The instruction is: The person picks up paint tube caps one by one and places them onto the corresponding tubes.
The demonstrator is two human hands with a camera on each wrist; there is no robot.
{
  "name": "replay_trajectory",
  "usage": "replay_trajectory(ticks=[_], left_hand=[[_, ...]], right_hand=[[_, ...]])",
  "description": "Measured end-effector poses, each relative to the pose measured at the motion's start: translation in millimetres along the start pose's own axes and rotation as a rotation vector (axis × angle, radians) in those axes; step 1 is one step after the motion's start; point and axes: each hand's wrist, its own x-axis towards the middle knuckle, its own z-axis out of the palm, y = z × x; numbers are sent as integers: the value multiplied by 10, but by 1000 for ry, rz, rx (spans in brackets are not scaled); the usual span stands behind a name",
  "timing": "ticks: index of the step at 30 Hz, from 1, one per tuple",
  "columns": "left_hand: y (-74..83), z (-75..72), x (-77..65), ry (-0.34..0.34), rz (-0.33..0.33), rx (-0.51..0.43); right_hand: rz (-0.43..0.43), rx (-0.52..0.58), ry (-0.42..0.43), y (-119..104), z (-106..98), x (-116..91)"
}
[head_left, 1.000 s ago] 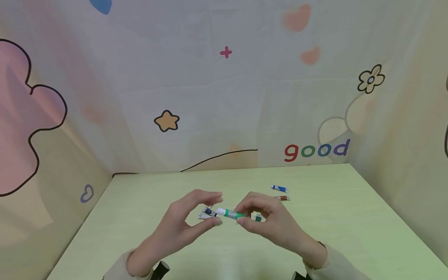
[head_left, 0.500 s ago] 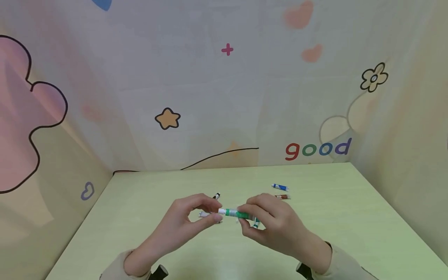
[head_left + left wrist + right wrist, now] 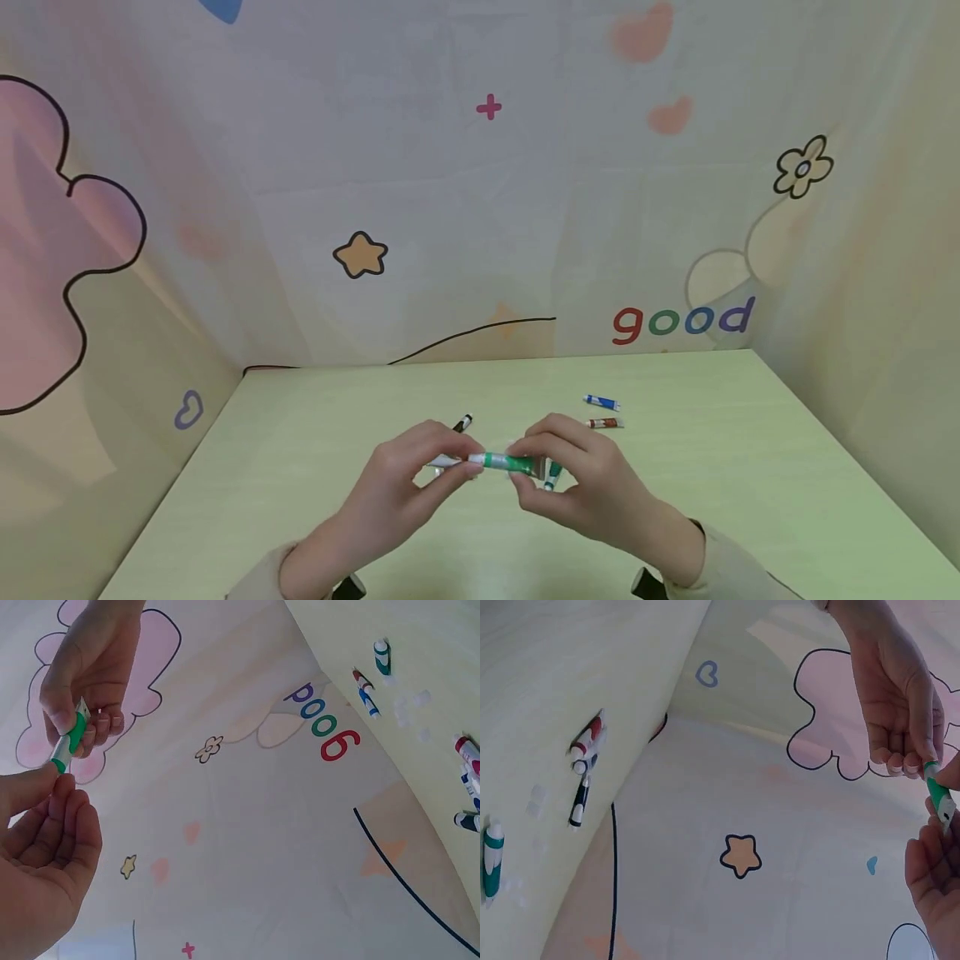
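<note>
A small green-and-silver paint tube (image 3: 498, 462) with a white cap lies level between the two hands. My right hand (image 3: 581, 467) pinches its body near the flat end, thumb below and fingers above. At the other end my left hand (image 3: 412, 475) pinches the white cap between thumb and fingertips. The left wrist view shows the same tube (image 3: 66, 746) with both hands on it. Behind the left hand, a black-banded tube (image 3: 462, 422) lies on the table, and a pale tube (image 3: 444, 460) is partly hidden. A dark green tube (image 3: 553, 475) shows just beyond the right fingers.
Farther back on the light green table (image 3: 337, 400) lie a blue tube (image 3: 602, 403) and a reddish-brown tube (image 3: 606, 423). A red-banded tube (image 3: 589, 735) appears in the right wrist view. A printed cloth (image 3: 420, 192) hangs around the table's back and sides.
The left fingers have closed in from spread apart to pinching the cap. My right hand's hold has slid toward the tube's flat end, and the tube has levelled out.
</note>
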Motion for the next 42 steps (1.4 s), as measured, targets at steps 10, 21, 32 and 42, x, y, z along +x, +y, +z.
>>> replay_trajectory(ticks=[10,21,32,42], left_hand=[[-33,16,-21,-9,12,-11],[-36,0,-78,-58,-261,-85],[-45,93,-57,-17,-122,26],[-42,106,-17,14,62,35]], right_hand=[[131,144,-12,56,25,-109],[-13,-126,-4,78,13,-71],[114,109,-21,84,26,-98],[311,228,-46,34,-28,-117]])
